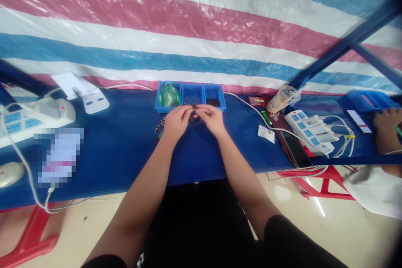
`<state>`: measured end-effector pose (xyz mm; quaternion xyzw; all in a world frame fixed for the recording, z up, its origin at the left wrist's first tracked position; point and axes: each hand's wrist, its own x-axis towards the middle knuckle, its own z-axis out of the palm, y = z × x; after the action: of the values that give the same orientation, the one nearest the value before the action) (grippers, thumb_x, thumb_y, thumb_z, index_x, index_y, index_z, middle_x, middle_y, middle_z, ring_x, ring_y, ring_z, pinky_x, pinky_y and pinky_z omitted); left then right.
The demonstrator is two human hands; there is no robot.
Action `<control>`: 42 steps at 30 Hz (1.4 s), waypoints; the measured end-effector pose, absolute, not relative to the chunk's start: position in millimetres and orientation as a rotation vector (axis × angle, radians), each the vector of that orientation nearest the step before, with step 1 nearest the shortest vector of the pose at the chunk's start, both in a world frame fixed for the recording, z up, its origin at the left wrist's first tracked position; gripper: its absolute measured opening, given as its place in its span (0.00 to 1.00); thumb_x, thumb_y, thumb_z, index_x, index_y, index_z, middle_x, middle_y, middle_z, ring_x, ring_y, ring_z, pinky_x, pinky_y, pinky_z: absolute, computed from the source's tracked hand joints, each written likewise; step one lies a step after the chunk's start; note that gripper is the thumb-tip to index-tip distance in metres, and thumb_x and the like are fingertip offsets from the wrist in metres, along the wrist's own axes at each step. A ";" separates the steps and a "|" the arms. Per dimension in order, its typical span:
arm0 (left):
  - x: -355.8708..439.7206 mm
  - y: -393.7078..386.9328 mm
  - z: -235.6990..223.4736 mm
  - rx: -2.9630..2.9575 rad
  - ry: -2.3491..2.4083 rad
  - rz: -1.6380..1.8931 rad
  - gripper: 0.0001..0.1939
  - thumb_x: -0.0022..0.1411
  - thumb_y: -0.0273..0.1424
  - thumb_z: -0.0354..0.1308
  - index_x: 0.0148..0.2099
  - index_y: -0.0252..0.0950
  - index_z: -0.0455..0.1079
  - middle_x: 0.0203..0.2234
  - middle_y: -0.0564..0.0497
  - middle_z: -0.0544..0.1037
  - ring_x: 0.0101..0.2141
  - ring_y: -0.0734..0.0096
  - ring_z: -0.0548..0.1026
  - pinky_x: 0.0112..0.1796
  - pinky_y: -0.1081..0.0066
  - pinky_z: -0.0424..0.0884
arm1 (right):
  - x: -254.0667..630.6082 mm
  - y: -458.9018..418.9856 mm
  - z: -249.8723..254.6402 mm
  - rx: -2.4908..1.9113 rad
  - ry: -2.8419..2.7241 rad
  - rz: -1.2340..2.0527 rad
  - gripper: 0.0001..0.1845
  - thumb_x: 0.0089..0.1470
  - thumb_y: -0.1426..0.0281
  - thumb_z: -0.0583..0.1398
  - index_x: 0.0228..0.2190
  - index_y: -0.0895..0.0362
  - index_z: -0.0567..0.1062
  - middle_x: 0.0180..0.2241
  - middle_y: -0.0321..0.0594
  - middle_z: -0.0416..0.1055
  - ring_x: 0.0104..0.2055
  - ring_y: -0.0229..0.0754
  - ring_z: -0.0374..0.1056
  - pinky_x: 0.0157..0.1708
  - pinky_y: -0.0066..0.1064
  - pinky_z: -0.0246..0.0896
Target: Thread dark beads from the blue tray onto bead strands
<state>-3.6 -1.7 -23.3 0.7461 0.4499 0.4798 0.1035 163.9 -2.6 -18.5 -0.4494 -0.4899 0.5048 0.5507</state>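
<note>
My left hand [177, 122] and my right hand [213, 119] meet just in front of three joined blue bins [192, 86]. Both are closed in a pinch, fingertips almost touching, around a small dark part [194, 107] too small to identify. More small dark and brassy pieces [159, 125] lie on the blue table beside my left hand, and others show behind my fingers. The left bin holds a green plastic bag [168, 94], and dark small pieces [213, 102] lie in the right bin. My fingers partly hide the middle bin's front.
On the right are a plastic drink cup [282, 99], a power strip [309, 132] with cables and a dark phone [295, 149]. A white stand [82, 91], another power strip [37, 117] and a blurred-out phone [61, 155] occupy the left. Another person's hand [389, 118] is at far right.
</note>
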 end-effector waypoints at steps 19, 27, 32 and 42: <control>-3.0 -3.0 -23.7 2.108 1.388 1.369 0.14 0.72 0.39 0.52 0.48 0.37 0.76 0.40 0.47 0.83 0.39 0.67 0.81 0.42 0.69 0.74 | 165.1 -3.6 -18.4 -1.092 -1.159 1.179 0.23 0.47 0.53 0.70 0.41 0.53 0.80 0.37 0.40 0.82 0.34 0.40 0.79 0.28 0.28 0.67; -2.9 -2.8 -23.8 2.115 1.360 1.344 0.14 0.72 0.38 0.52 0.49 0.38 0.76 0.42 0.47 0.83 0.39 0.67 0.81 0.43 0.70 0.74 | 164.2 -3.7 -17.8 -1.071 -1.164 1.165 0.22 0.47 0.54 0.70 0.41 0.53 0.80 0.36 0.39 0.82 0.34 0.40 0.79 0.28 0.28 0.68; -1.6 -2.9 -24.4 2.085 1.394 1.360 0.15 0.71 0.39 0.55 0.51 0.38 0.76 0.42 0.46 0.83 0.39 0.67 0.81 0.43 0.70 0.75 | 164.1 -2.2 -18.7 -1.092 -1.143 1.175 0.22 0.46 0.54 0.71 0.40 0.53 0.80 0.34 0.39 0.82 0.34 0.40 0.79 0.29 0.28 0.68; -1.5 -5.7 -20.7 2.119 1.406 1.374 0.14 0.70 0.39 0.54 0.46 0.38 0.77 0.37 0.49 0.83 0.32 0.70 0.78 0.37 0.71 0.72 | 163.9 -5.3 -15.6 -1.057 -1.153 1.190 0.22 0.46 0.55 0.71 0.41 0.53 0.80 0.34 0.38 0.82 0.34 0.40 0.79 0.29 0.28 0.69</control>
<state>-1.5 -5.7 -20.7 0.7274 0.4826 0.4715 0.1252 163.9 -5.3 -15.6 -0.4475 -0.4882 0.5038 0.5546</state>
